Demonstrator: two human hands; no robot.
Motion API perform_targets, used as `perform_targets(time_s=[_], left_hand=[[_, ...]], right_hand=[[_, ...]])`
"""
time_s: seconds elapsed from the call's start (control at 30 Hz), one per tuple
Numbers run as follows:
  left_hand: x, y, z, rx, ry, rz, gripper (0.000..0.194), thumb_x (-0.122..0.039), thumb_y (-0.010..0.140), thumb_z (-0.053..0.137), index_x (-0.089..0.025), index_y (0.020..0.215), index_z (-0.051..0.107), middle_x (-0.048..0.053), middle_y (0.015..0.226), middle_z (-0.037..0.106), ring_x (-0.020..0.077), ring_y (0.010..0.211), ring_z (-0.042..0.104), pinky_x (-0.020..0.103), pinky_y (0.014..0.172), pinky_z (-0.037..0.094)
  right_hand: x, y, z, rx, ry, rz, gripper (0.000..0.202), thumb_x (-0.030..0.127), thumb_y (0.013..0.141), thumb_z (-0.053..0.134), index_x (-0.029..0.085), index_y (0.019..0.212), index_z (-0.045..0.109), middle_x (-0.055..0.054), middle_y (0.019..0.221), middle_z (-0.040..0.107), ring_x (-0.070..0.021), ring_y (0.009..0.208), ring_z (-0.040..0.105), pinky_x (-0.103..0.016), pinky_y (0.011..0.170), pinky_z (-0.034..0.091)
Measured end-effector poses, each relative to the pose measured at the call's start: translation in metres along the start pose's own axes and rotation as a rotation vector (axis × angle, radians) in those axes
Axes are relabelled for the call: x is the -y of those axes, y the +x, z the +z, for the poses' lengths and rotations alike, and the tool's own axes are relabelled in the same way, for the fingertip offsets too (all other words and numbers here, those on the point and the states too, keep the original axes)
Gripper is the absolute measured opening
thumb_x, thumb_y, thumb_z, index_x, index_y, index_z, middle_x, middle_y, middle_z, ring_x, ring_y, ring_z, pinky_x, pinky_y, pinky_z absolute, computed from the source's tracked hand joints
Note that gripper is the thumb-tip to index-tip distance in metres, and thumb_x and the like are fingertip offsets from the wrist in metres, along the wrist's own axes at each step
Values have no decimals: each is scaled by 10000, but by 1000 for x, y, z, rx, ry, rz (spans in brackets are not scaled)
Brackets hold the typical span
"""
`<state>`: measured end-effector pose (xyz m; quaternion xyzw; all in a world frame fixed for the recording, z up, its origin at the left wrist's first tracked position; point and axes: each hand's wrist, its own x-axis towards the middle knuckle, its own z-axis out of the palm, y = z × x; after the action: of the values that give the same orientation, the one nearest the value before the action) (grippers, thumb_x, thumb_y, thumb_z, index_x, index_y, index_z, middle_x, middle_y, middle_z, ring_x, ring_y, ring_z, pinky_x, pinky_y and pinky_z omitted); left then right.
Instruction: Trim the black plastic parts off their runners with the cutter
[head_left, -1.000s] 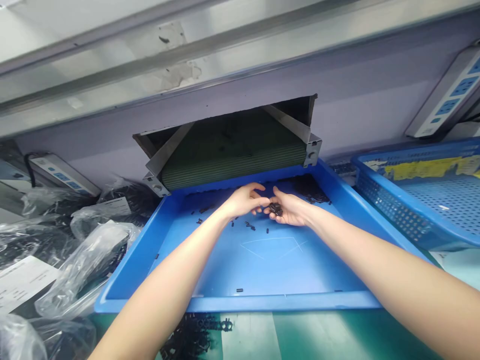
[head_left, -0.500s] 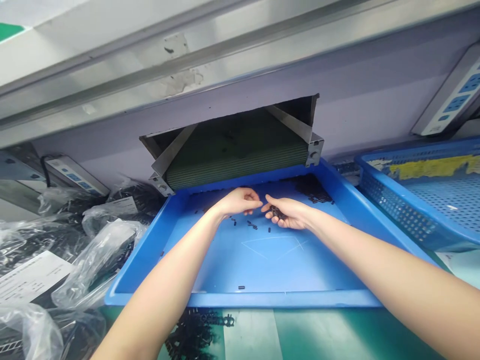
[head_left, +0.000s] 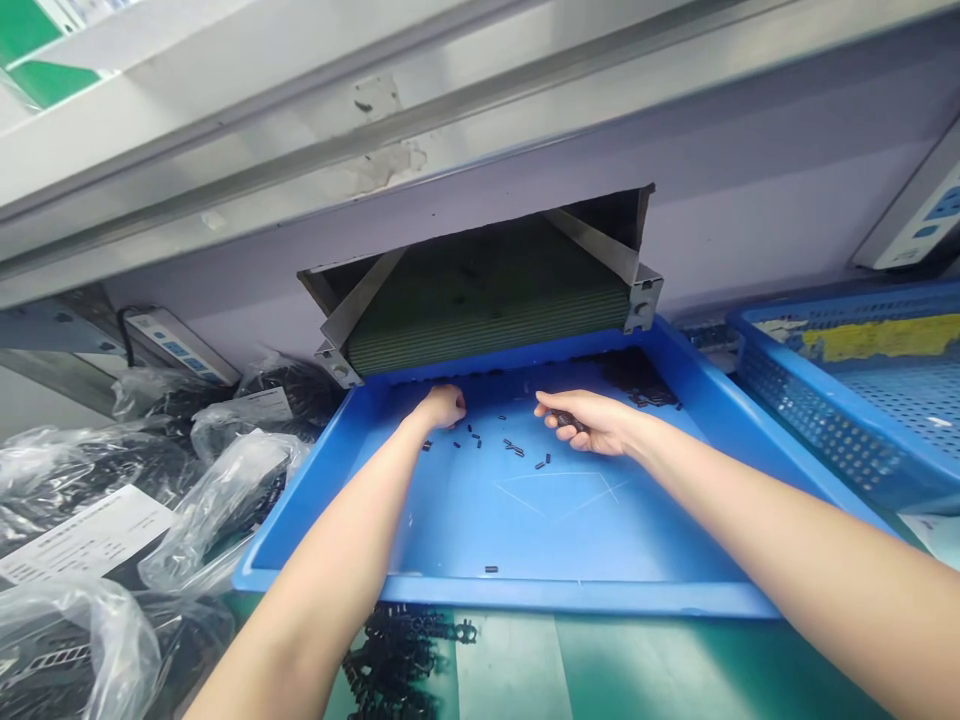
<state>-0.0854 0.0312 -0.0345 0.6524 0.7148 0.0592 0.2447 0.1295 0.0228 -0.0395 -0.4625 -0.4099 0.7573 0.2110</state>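
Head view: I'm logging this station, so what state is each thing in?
Right hand: curled around black pieces
Left hand: fingers curled, contents hidden
Loose pieces: scattered, many heaped in the far right corner
Blue tray: upright, holding the loose pieces
Blue basket: upright, open-topped
Plastic bags: crumpled, dark contents
Belt: running or stopped, can't tell
Power strips: on or off, can't tell

dark green conveyor belt (head_left: pixel 487 295); right of it, perforated blue basket (head_left: pixel 799 400); left, white power strip (head_left: pixel 181 346); above, metal beam (head_left: pixel 525 90).
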Motion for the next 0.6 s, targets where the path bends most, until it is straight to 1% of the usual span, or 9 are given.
perform_targets(time_s=[0.1, 0.17, 0.23, 0.3, 0.33, 0.4, 0.5, 0.53, 0.6], left_hand=[[-32, -15, 0, 16, -131, 162, 165, -264, 867, 480, -131, 913, 566, -12, 673, 577, 80, 549, 538, 215, 555, 461], [-51, -22, 0, 54, -210, 261, 215, -298, 870, 475, -196, 1047, 541, -17, 749, 609, 73, 606, 569, 187, 577, 468], [-55, -23, -2, 59, -248, 283, 261, -296, 871, 476, -229, 1121, 504, -8, 837, 620, 69, 647, 583, 172, 588, 473], [-42, -17, -6, 11, -236, 209, 241, -255, 890, 441, -187, 1113, 499, 21, 889, 609, 69, 649, 578, 178, 581, 475], [-29, -13, -9, -23, -211, 139, 218, -234, 900, 416, -152, 1079, 509, 36, 893, 600, 72, 644, 571, 188, 577, 477], [4, -4, -15, -57, -129, -37, 174, -218, 873, 472, -102, 983, 540, 44, 838, 589, 97, 627, 563, 230, 563, 487], [46, 7, -18, -96, -6, -259, 179, -225, 832, 544, -110, 969, 547, 54, 894, 575, 129, 703, 569, 271, 599, 504], [55, 9, -17, -107, 19, -299, 198, -228, 828, 550, -117, 992, 541, 61, 937, 567, 138, 739, 570, 279, 615, 508], [65, 13, -13, -119, 49, -340, 227, -229, 833, 543, -126, 1035, 527, 73, 1004, 550, 150, 789, 568, 291, 639, 512]], right_hand=[[-3, 2, 4, -34, 15, 26, 374, 426, 911, 351, 110, 782, 504, 25, 553, 450, -18, 345, 369, -94, 261, 253], [-4, 2, 8, -22, 38, 28, 469, 497, 905, 268, 112, 786, 509, 1, 568, 471, -24, 346, 378, -99, 258, 264], [-4, 2, 10, 12, 65, 13, 491, 515, 901, 243, 121, 765, 503, 5, 561, 458, -18, 336, 350, -96, 254, 244], [-3, 1, 11, 51, 86, -11, 404, 452, 908, 320, 129, 732, 487, 25, 546, 430, -7, 328, 306, -88, 252, 214], [-3, 0, 10, 67, 92, -21, 346, 399, 905, 374, 129, 716, 478, 33, 541, 417, -3, 327, 289, -85, 251, 202], [-1, -1, 8, 87, 100, -42, 256, 292, 888, 450, 125, 693, 465, 40, 541, 403, 4, 330, 272, -79, 252, 192], [3, -3, 3, 87, 123, -69, 209, 218, 873, 474, 123, 686, 462, 43, 543, 394, 6, 336, 275, -74, 252, 197], [4, -3, 2, 84, 133, -79, 198, 206, 870, 476, 123, 691, 465, 44, 544, 393, 6, 338, 279, -73, 252, 201], [5, -5, -1, 78, 153, -98, 183, 197, 867, 478, 124, 699, 472, 46, 546, 392, 6, 340, 289, -72, 252, 207]])
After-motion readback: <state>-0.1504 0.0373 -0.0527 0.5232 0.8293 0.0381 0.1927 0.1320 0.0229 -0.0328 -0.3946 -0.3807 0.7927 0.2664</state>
